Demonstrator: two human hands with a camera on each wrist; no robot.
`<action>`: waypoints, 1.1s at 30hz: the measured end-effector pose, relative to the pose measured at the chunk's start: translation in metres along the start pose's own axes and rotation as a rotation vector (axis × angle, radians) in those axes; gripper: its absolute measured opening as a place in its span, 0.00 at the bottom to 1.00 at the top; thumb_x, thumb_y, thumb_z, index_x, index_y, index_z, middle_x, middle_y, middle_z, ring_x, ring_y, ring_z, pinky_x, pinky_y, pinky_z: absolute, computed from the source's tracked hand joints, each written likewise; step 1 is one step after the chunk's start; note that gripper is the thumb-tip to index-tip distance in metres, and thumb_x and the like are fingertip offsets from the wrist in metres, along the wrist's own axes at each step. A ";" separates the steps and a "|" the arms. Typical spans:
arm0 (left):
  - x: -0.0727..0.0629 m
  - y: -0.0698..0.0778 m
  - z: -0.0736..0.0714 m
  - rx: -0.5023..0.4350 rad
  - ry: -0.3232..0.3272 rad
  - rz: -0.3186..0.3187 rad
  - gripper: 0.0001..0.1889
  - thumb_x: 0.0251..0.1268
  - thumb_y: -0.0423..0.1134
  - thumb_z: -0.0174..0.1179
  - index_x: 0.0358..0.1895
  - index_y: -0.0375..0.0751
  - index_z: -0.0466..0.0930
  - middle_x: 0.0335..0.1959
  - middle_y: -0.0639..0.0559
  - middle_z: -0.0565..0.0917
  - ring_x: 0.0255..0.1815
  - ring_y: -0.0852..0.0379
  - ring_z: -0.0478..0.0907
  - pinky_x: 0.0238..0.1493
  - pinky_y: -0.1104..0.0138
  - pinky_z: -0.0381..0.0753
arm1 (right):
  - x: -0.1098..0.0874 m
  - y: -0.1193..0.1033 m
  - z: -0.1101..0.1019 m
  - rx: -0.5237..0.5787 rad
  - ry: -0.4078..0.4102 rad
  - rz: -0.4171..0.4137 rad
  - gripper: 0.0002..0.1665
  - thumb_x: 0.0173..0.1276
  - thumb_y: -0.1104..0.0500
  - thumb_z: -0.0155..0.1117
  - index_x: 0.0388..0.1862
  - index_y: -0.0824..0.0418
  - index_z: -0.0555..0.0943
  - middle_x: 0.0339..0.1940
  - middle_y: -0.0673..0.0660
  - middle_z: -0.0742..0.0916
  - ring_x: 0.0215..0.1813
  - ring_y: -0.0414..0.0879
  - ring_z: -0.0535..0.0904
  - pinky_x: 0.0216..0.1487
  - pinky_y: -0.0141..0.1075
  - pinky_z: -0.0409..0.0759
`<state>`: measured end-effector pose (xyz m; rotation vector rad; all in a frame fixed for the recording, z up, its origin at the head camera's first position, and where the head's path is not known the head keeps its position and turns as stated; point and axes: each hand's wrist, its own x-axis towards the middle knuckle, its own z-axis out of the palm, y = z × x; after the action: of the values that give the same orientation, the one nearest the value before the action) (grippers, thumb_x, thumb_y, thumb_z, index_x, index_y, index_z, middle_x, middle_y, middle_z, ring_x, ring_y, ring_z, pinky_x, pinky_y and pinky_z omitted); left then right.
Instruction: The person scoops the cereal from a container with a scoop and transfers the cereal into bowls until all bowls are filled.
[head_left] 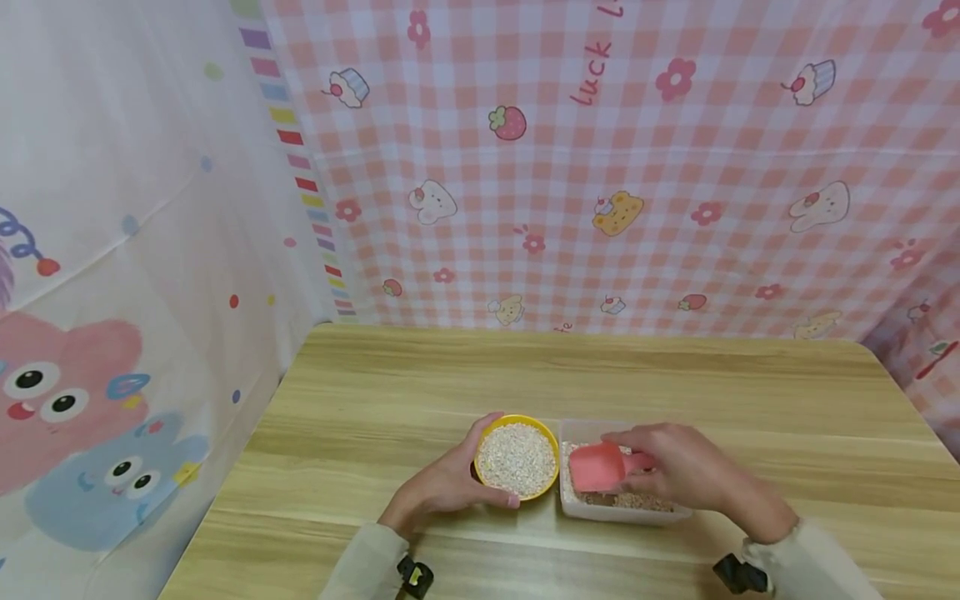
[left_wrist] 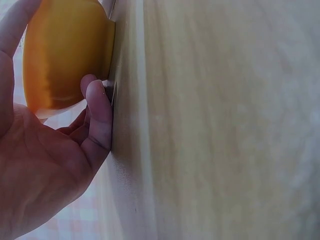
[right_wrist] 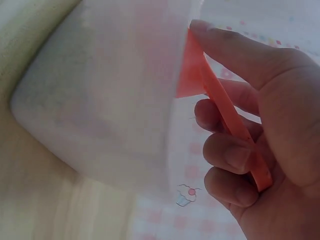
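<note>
A yellow bowl (head_left: 553,478) filled with pale flakes like rolled oats (head_left: 517,458) stands on the table. My left hand (head_left: 450,477) holds its left side, thumb toward the near rim; the left wrist view shows the curled fingers (left_wrist: 99,107) low against its wall. To the right, touching or nearly touching the bowl, is a translucent plastic box (head_left: 622,513) with more flakes (head_left: 641,502) inside. Above them my right hand (head_left: 686,467) grips the handle of a pink-red scoop (head_left: 596,467). In the right wrist view the fingers wrap the scoop's handle (right_wrist: 232,117); the box wall blurs its head.
The wood-grain table (head_left: 420,375) extends around both containers. A pink checked cloth (head_left: 480,183) hangs behind its far edge, and a white cartoon-print cloth (head_left: 172,250) hangs on the left. Dark straps (head_left: 415,577) sit at both wrists.
</note>
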<state>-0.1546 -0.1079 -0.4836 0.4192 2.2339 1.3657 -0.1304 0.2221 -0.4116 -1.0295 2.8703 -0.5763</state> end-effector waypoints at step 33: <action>-0.005 0.000 -0.003 0.022 0.001 0.012 0.61 0.43 0.53 0.80 0.78 0.64 0.45 0.73 0.49 0.64 0.71 0.47 0.62 0.71 0.41 0.58 | -0.007 -0.001 0.020 -0.038 -0.002 0.062 0.31 0.56 0.46 0.77 0.56 0.59 0.84 0.42 0.51 0.89 0.40 0.42 0.81 0.38 0.40 0.80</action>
<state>-0.1524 -0.1127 -0.4812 0.4403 2.2528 1.3482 -0.1209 0.2193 -0.4303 -0.9417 2.9104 -0.5188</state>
